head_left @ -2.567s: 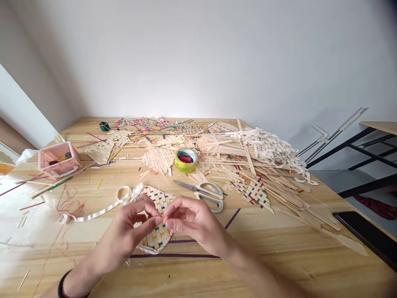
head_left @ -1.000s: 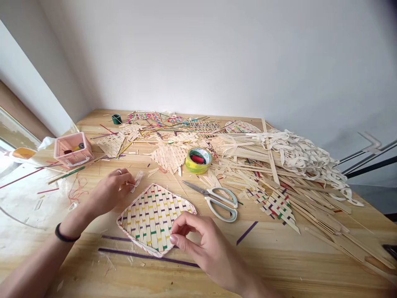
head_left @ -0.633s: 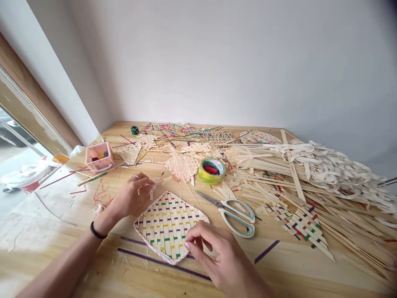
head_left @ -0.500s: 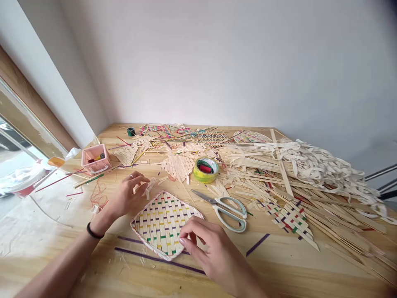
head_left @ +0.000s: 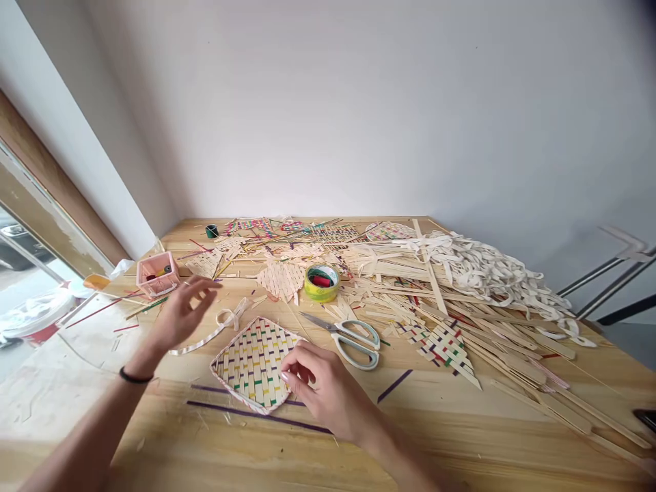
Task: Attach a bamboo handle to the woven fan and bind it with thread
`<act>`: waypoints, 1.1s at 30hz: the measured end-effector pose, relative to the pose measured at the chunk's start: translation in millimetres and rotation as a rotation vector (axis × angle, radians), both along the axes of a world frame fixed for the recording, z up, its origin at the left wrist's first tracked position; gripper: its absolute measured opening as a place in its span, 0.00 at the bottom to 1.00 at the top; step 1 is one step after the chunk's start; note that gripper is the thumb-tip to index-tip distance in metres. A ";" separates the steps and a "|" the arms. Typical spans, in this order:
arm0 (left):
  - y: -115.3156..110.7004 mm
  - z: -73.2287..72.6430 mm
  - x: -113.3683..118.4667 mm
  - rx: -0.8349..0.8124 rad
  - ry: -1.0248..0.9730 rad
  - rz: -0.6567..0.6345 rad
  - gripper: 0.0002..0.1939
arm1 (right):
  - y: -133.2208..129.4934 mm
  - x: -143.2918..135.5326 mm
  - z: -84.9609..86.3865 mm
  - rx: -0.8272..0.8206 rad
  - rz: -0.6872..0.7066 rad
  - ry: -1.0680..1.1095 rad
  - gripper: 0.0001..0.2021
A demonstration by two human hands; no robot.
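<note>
Left hand: my left hand (head_left: 180,311) is above the table (head_left: 410,454), fingers loosely bent and apart, nothing visible in it; nearest the pink plastic box (head_left: 158,279).
Right hand: my right hand (head_left: 328,389) is at the right edge of the mat, thumb and forefinger drawn close together; can't tell if they pinch anything thin.
Mat: four-sided woven mat of pale flat strips with coloured accents, white-and-red rim (head_left: 253,362), flat on the table between my hands, right edge partly hidden by my fingers.
Ribbon: narrow white fabric ribbon (head_left: 203,337), between my left hand and the mat, far end looped.
Scissors: metal scissors with pale grey-green handles (head_left: 353,342), right of the mat, tips pointing back-left.
Tape: round yellow-green tape roll (head_left: 320,294), behind the scissors, red spool (head_left: 321,281) inside.
Strips: two flat purple strips (head_left: 225,409) along the mat's near side, one running under it.
</note>
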State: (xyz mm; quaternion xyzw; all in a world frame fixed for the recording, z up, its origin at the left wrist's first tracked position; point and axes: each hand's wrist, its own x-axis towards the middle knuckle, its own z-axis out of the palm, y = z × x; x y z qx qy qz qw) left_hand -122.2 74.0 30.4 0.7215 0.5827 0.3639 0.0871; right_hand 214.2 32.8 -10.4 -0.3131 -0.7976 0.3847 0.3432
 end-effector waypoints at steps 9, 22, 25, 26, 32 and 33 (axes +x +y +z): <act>-48.9 47.3 -88.1 -0.063 0.057 0.332 0.20 | -4.0 -0.6 -2.2 0.033 0.041 0.018 0.08; -23.9 -15.3 -123.5 -0.406 0.235 0.607 0.16 | -5.6 -3.5 -4.5 0.074 0.052 0.013 0.09; -3.6 -20.9 -122.0 -0.430 0.267 0.693 0.18 | -4.8 -2.7 -6.2 0.069 0.051 0.011 0.09; 2.8 -23.2 -120.8 -0.432 0.276 0.712 0.18 | -4.5 -2.5 -6.7 0.071 0.046 0.012 0.09; 21.1 -29.6 -115.5 -0.387 0.297 0.745 0.16 | -2.3 -2.1 -7.0 0.074 0.018 0.035 0.09; 20.9 -28.5 -117.1 -0.375 0.291 0.741 0.16 | -2.2 -2.2 -6.6 0.076 0.019 0.041 0.09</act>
